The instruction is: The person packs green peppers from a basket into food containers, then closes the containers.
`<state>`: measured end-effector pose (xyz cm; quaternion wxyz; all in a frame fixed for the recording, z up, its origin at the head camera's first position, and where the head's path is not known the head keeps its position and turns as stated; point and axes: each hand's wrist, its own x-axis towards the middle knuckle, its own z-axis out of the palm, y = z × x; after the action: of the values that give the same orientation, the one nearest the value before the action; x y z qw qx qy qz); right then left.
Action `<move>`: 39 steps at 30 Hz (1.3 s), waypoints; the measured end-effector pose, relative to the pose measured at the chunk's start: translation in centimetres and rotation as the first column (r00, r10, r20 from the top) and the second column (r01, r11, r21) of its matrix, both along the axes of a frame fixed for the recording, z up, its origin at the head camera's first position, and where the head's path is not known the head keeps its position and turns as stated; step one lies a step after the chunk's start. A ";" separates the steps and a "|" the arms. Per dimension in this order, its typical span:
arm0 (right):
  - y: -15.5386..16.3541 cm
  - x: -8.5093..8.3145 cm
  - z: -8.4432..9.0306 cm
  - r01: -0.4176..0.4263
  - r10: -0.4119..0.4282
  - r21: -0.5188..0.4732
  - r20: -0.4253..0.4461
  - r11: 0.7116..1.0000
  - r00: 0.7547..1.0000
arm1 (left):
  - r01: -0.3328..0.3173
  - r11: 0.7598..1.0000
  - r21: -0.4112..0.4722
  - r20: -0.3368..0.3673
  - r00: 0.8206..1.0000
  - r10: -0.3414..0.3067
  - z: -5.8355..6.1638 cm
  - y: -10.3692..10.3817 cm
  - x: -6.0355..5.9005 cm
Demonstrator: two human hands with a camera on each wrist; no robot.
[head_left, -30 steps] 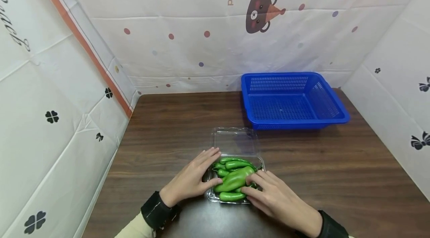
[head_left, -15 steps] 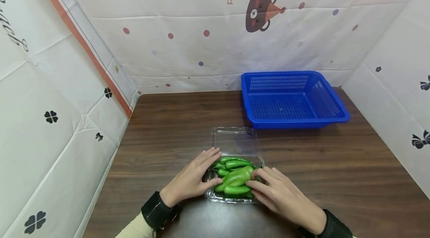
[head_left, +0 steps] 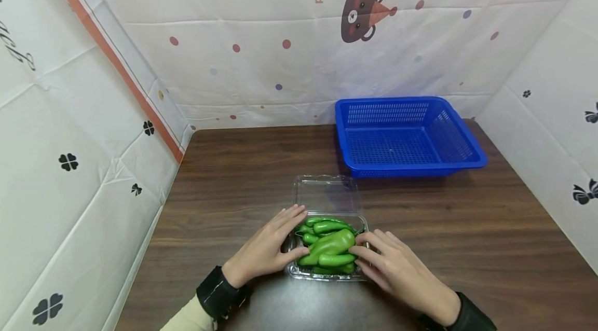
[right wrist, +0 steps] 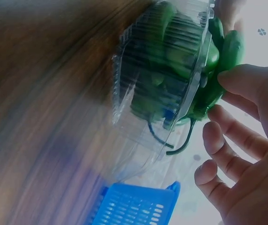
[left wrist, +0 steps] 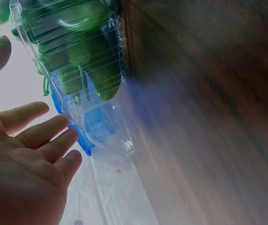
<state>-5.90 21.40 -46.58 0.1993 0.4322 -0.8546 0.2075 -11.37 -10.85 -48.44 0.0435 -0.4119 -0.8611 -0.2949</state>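
Note:
A clear plastic clamshell box (head_left: 327, 277) full of green peppers lies with its lid (head_left: 324, 193) folded back. Across the pile slants a large green pepper (head_left: 329, 247). My right hand (head_left: 397, 269) is at the box's right side, thumb and fingertips pinching the end of a smaller green pepper (head_left: 335, 260) just in front of the large one. In the right wrist view, this pepper (right wrist: 230, 51) sits above the rim by the thumb. My left hand (head_left: 263, 248) rests at the left rim, fingers extended, thumb over the large pepper's tip.
A blue plastic basket (head_left: 411, 169) with slotted walls stands behind and to the right of the box on the wooden table (head_left: 233, 165). White printed cloth (head_left: 233, 77) hangs at the back and both sides.
My right hand has shifted right and slightly away from me, drawing the smaller pepper with it. More peppers show along the box's front. The left hand has stayed in place.

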 end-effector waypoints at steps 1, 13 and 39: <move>0.1 0.0 0.0 0.003 -0.003 -0.007 -0.005 1.000 1.000 | 0.000 1.000 -0.002 0.003 1.000 0.000 0.0 0.0 0.0; 0.4 0.2 -0.4 0.036 -0.039 -0.069 -0.041 0.997 0.998 | -0.002 1.000 0.005 0.000 1.000 0.002 -0.1 0.0 0.0; 1.1 -3.8 -1.0 0.106 -0.047 -0.356 0.171 0.929 0.984 | -0.243 0.961 0.135 0.145 0.964 0.223 -1.0 0.3 -1.0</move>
<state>-9.70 22.50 -47.55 0.2149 0.3361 -0.8309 0.3878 -12.37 -10.51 -49.43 0.0538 -0.2833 -0.8797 -0.3782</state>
